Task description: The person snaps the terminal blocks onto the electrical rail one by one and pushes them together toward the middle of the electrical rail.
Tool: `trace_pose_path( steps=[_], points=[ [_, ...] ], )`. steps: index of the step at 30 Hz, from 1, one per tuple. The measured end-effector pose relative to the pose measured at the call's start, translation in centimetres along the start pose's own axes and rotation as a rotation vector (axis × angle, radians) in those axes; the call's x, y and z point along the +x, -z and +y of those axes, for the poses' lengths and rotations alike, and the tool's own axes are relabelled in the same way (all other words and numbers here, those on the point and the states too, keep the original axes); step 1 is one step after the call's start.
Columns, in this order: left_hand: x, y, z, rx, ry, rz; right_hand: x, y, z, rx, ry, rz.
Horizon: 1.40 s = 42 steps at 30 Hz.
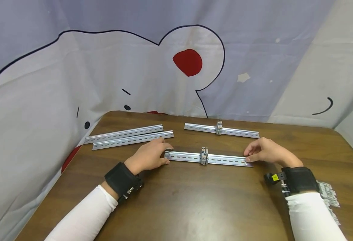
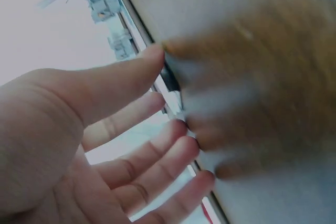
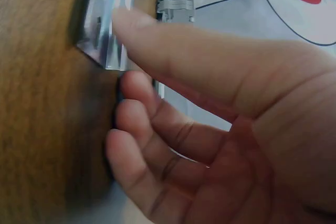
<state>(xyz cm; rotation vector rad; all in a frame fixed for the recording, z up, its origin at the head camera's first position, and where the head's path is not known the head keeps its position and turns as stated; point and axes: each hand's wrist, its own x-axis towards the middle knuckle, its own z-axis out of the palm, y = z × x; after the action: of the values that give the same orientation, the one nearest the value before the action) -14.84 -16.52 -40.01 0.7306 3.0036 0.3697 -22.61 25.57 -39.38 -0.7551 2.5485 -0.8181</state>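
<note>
A slotted metal DIN rail (image 1: pixel 182 156) lies crosswise on the table in front of me, carrying a few small grey terminal blocks (image 1: pixel 204 156) near its middle. At its left end, my left hand (image 1: pixel 149 154) has thumb and fingers spread apart on either side of the rail. The left wrist view shows those fingers loosely extended, fingertips right at the tabletop. My right hand (image 1: pixel 268 152) pinches the rail's right end; its thumb (image 3: pixel 142 30) lies over the rail edge in the right wrist view, hiding the index finger. The other fingers are bent below the rail's end.
Behind lies another DIN rail (image 1: pixel 239 133) with grey terminal blocks (image 1: pixel 219 128) on it. Two bare rails, one farther back (image 1: pixel 125 134) and one nearer (image 1: pixel 134 140), lie at the back left. Several grey pieces (image 1: pixel 330 194) sit beside the right forearm. A printed curtain (image 1: pixel 104 67) hangs behind the table.
</note>
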Motion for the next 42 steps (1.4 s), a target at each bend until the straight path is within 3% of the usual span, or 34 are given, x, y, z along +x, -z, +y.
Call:
trace_pose_path(
  steps=[5, 9, 14, 20, 24, 30, 36, 42],
  points=[
    [0.8, 0.2, -0.9, -0.058, -0.028, 0.01, 0.1, 0.1, 0.1, -0.013, 0.045, -0.007],
    [2.0, 0.3, -1.2, -0.026, -0.086, 0.044, -0.1, 0.2, 1.2, 0.132, 0.005, 0.042],
    [3.7, 0.5, -0.8, 0.13, -0.108, 0.097, 0.0, -0.2, 2.9, 0.304, -0.052, 0.186],
    [5.4, 0.8, -0.4, 0.142, -0.036, 0.095, 0.3, -1.0, 3.3, 0.38, -0.095, 0.424],
    [6.0, 0.8, -0.2, 0.137, -0.008, 0.097, 0.5, -1.4, 3.3, 0.321, -0.176, 0.577],
    [6.4, 0.7, 0.0, 0.147, 0.028, 0.118, 0.7, -2.1, 3.2, 0.279, -0.239, 0.677],
    [6.4, 0.8, 0.0, 0.182, 0.061, 0.146, 1.2, -2.9, 2.9, 0.226, -0.235, 0.766],
    [6.6, 0.9, 0.2, 0.185, 0.081, 0.152, 1.7, -3.1, 3.3, 0.086, -0.2, 0.848]
  ],
)
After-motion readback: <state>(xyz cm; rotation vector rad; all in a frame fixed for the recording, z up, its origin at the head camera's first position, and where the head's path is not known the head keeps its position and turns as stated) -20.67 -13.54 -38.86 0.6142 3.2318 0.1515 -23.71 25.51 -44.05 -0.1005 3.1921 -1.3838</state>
